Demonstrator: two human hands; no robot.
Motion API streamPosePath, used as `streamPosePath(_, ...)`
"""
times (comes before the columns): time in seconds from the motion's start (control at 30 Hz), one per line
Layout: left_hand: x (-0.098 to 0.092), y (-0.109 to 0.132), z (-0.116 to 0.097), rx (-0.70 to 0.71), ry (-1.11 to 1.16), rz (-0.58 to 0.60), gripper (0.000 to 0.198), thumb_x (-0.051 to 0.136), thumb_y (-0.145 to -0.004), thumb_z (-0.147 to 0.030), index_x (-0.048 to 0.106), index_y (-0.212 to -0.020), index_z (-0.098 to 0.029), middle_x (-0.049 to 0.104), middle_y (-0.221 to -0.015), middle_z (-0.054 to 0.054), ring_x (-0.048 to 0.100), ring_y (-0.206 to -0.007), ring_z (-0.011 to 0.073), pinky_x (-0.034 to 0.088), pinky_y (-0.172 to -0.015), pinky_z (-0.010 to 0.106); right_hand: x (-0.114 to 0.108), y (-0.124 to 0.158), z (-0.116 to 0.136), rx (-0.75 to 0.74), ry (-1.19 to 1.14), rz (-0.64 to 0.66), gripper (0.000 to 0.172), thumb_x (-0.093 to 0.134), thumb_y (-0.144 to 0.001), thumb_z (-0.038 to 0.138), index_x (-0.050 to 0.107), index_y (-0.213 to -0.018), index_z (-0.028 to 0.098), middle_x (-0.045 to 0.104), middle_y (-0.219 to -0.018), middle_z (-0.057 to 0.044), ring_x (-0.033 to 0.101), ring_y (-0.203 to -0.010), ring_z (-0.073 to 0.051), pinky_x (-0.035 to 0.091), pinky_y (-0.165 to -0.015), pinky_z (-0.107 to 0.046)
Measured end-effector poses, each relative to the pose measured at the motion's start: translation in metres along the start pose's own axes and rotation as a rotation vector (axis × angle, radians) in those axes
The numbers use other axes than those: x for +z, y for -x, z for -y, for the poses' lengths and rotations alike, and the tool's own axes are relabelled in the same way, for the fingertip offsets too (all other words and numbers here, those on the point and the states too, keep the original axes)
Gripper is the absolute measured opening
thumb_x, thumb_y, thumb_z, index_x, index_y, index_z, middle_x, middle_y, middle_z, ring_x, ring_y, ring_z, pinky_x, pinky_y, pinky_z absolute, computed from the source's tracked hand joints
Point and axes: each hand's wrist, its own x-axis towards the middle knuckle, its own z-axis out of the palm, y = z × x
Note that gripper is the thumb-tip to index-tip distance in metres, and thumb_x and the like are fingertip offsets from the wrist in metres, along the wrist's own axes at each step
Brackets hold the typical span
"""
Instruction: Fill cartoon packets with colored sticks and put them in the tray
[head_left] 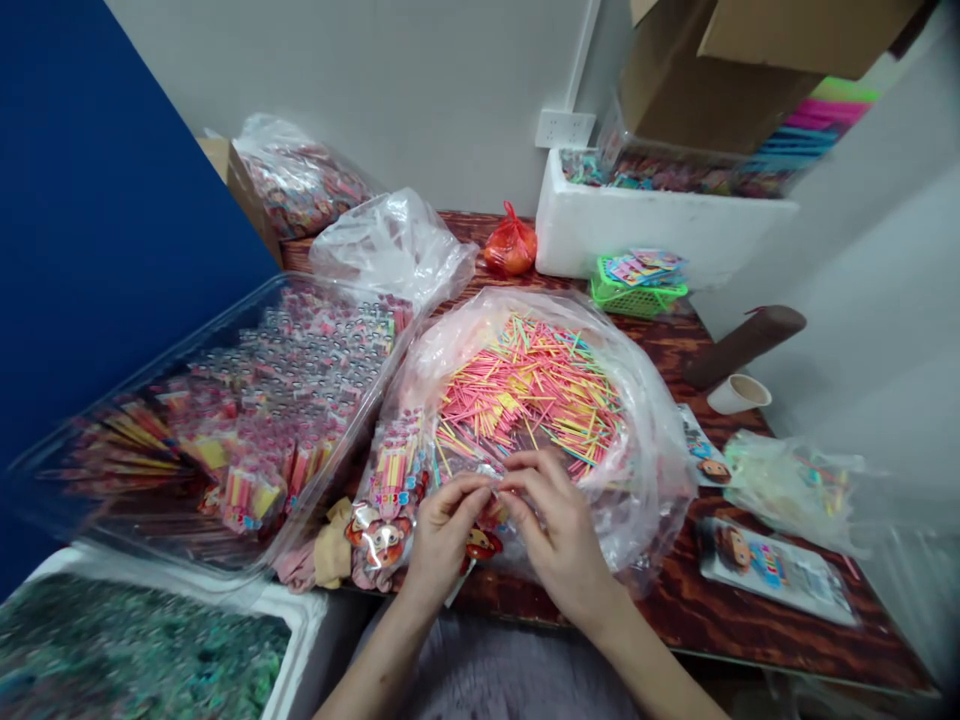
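Two hands, left (444,530) and right (561,528), are closed in fingertip pinches, apparently on a cartoon-printed plastic packet (482,545), held just before the open bag (654,400) of coloured sticks (540,385). Could be torn if pulled unevenly, dropped if loosened. Long axis seemingly fore-aft, face end pointed nearward; partly finger-hidden.

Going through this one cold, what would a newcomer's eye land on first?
Probably the heap of pink, yellow and green sticks in the open plastic bag mid-table, just beyond the left hand and right hand. Next, the big clear tray of packed pouches on the left, then the bright red bag near the back wall.
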Motion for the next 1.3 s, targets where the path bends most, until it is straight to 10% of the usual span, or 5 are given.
streamPosePath(0.87,0.000,0.005,-0.014,-0.047,0.014,0.069,0.021,0.066,-0.082,-0.033,0.071,-0.095,-0.017,0.072,-0.092,0.005,0.065,-0.086,0.0181,0.052,-0.080,0.028,0.006,0.004,-0.008,0.005,-0.052,0.053,0.017,0.048,-0.095,0.013,0.063,-0.095,0.021,0.059,-0.101,-0.006,0.057,-0.099,-0.019,0.046,-0.084,-0.033)
streamPosePath(1.3,-0.001,0.006,-0.013,-0.021,-0.186,0.334,0.020,0.063,-0.086,-0.035,0.069,-0.087,-0.016,0.065,-0.083,0.003,0.059,-0.082,0.0168,0.047,-0.076,0.026,-0.014,0.013,-0.002,0.013,-0.025,0.035,0.018,0.052,-0.092,0.013,0.063,-0.101,0.022,0.058,-0.114,-0.008,0.053,-0.112,-0.021,0.044,-0.095,-0.038)
